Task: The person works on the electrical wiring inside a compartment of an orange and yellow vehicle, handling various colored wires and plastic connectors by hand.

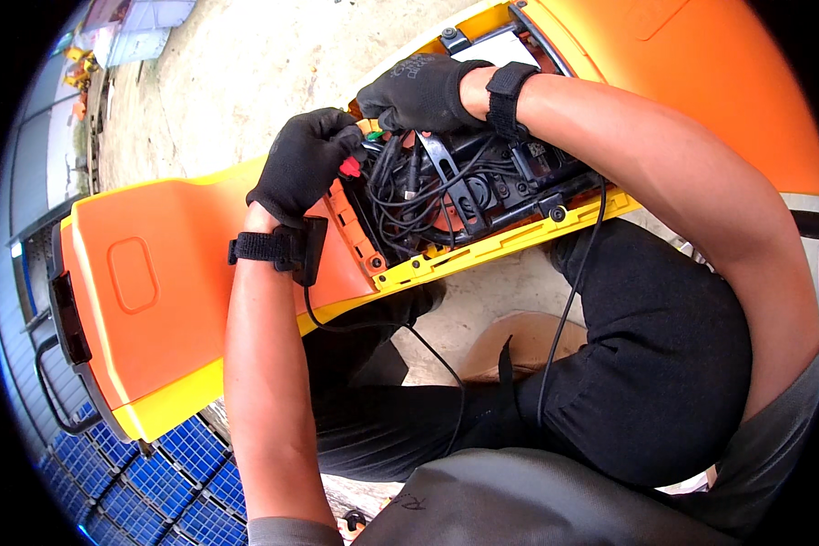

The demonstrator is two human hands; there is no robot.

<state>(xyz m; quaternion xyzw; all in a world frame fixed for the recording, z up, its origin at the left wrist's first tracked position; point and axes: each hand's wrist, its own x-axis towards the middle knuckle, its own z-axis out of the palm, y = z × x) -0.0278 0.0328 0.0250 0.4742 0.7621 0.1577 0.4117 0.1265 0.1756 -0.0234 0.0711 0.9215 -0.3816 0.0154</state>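
Note:
My left hand (pixel 298 159), in a black glove, has its fingers closed at the coloured connectors near the opening of an orange-and-yellow machine housing (pixel 136 282). A red connector (pixel 350 166) shows just under those fingers. My right hand (pixel 419 96), also gloved, is curled just above, over a yellow connector (pixel 369 127) with a green part; its fingertips are partly hidden. Exactly what either hand grips is unclear. Inside the opening lie looped black cables (pixel 399 200), a metal bracket (pixel 441 159) and black fittings. Straps circle both wrists, a dark device on the left one.
The housing's orange cover (pixel 682 45) extends to the upper right. My bent legs (pixel 655 346) are below it, near a tan round object (pixel 496 341) on the pale ground. Loose cables hang across my lap. Blue plastic crates (pixel 164 478) are at lower left, beside a wall of panels (pixel 36 164).

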